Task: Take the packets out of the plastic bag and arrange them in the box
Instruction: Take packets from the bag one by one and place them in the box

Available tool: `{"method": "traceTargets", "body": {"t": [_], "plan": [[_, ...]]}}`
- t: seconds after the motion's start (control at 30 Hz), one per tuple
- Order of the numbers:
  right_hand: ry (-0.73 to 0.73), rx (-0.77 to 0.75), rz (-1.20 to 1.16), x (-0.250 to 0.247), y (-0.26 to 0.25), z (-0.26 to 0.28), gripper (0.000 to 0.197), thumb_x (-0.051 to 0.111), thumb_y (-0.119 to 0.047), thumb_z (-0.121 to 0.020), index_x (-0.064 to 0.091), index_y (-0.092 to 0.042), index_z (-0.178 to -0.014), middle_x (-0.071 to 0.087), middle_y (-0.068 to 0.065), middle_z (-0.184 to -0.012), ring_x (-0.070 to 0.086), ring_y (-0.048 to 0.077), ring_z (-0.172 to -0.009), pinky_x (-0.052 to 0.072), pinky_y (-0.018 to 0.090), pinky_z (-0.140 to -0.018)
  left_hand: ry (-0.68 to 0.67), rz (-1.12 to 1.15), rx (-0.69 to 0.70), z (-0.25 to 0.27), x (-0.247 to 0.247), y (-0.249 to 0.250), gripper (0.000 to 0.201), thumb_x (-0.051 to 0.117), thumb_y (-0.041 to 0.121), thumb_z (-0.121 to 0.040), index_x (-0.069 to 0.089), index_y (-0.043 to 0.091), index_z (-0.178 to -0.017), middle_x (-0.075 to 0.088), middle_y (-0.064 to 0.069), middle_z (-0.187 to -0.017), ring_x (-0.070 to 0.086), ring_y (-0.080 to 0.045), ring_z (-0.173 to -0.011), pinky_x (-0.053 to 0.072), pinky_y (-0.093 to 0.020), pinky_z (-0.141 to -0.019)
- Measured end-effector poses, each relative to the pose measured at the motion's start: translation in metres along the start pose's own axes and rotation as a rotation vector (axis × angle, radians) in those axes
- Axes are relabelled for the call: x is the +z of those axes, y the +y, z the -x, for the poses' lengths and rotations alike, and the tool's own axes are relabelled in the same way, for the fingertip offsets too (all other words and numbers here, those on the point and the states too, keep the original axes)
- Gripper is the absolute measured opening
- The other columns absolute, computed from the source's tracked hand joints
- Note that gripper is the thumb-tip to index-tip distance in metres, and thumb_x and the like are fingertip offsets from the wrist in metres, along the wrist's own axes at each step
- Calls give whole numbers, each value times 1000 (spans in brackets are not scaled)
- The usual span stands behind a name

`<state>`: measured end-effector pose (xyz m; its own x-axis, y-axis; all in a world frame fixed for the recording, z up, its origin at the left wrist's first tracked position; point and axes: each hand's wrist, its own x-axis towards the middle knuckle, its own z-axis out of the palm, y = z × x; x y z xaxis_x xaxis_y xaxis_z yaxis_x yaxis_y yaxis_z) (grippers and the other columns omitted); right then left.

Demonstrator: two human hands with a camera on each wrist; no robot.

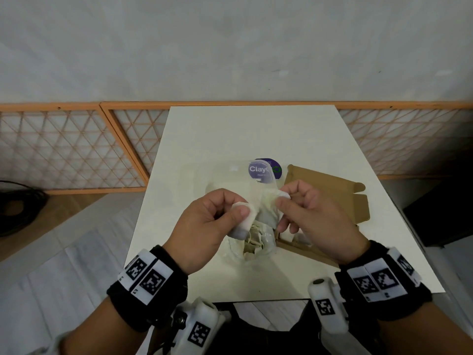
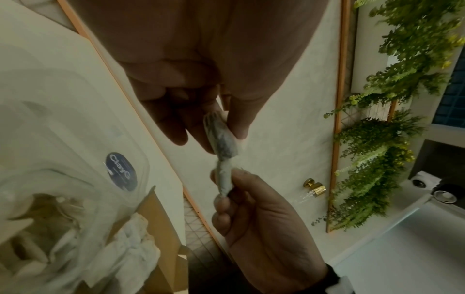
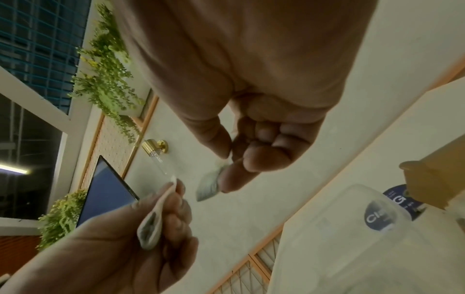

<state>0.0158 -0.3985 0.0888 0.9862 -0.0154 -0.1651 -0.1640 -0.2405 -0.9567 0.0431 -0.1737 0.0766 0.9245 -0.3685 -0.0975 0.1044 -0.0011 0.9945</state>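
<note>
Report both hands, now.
Left hand: pinching a white packet.
Right hand: pinching another white packet.

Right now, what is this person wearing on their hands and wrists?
Both hands are bare. The left wrist and right wrist each wear a black band carrying white tiles printed with black square fiducial markers. Below each band sits a white camera housing with its own marker, and a light sleeve edge shows at lower left.

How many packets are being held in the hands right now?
2: one packet pinched in the left hand, another packet pinched in the right hand. More sit inside the plastic bag, too jumbled to count.
</note>
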Motion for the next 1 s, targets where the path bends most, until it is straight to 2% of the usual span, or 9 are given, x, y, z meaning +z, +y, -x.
{"method": "traceTargets", "body": {"t": [0.17,0.23,0.33,0.47,0.63,0.73,0.77,0.87,1.0], "plan": [[1,-31,-27,8,-5,4,11,60,-18,-104,59,-8,-108,76,15,-78,70,19,-65,51,28,-59,-47,-68,88,-1,10,0,6,75,14,-94,74,8,-94,75,-4,-115,70,-21,-111,58,-33,-93],[-15,-50,-39,10,-5,5,11,60,-18,-104,59,-8,-109,76,16,-79,71,23,-68,52,31,-61,-66,-49,98,-3,13,0,5,70,5,-95,71,0,-95,74,-6,-119,71,-24,-104,59,-32,-87],[-38,-74,-40,11,-6,7,10,59,-18,-105,59,-9,-108,75,16,-79,72,23,-70,52,33,-63,-61,-80,109,-5,16,-1,6,69,5,-96,70,0,-93,74,-17,-101,68,-23,-87,57,-34,-79],[-62,-111,-68,14,-2,8,6,58,-16,-105,60,-10,-105,74,8,-74,71,18,-68,54,33,-65,-14,-74,113,-8,17,-1,7,73,12,-94,72,6,-92,75,-4,-83,68,-17,-77,56,-28,-71],[-39,-150,-74,13,3,5,8,61,-15,-103,64,-8,-102,72,2,-76,69,15,-70,54,31,-66,-11,-17,138,-8,17,-2,3,72,21,-88,74,19,-87,77,-11,-91,72,-29,-87,59,-44,-81],[-43,-173,-72,12,5,4,7,62,-12,-102,67,-7,-101,71,3,-76,67,15,-71,54,30,-66,-37,34,123,-7,18,-2,12,74,19,-90,72,8,-94,76,-21,-99,71,-46,-98,58,-55,-90],[-46,-178,-82,12,4,4,7,62,-11,-102,67,-6,-101,71,6,-77,67,16,-71,54,29,-66,-38,41,117,-7,19,-1,15,75,19,-91,71,5,-95,76,-21,-98,71,-45,-96,59,-53,-89],[-67,-189,-105,13,1,4,10,62,-10,-101,67,-2,-104,74,12,-81,69,16,-71,55,24,-65,4,38,115,-8,19,1,9,73,17,-91,72,9,-92,78,-7,-92,72,-20,-84,57,-28,-75],[-115,-189,-75,14,-1,0,9,65,-15,-101,68,-8,-104,75,4,-83,71,18,-74,56,28,-67,47,27,120,-11,11,0,6,66,6,-97,71,7,-99,76,-8,-92,69,-19,-79,58,-29,-66]]}}
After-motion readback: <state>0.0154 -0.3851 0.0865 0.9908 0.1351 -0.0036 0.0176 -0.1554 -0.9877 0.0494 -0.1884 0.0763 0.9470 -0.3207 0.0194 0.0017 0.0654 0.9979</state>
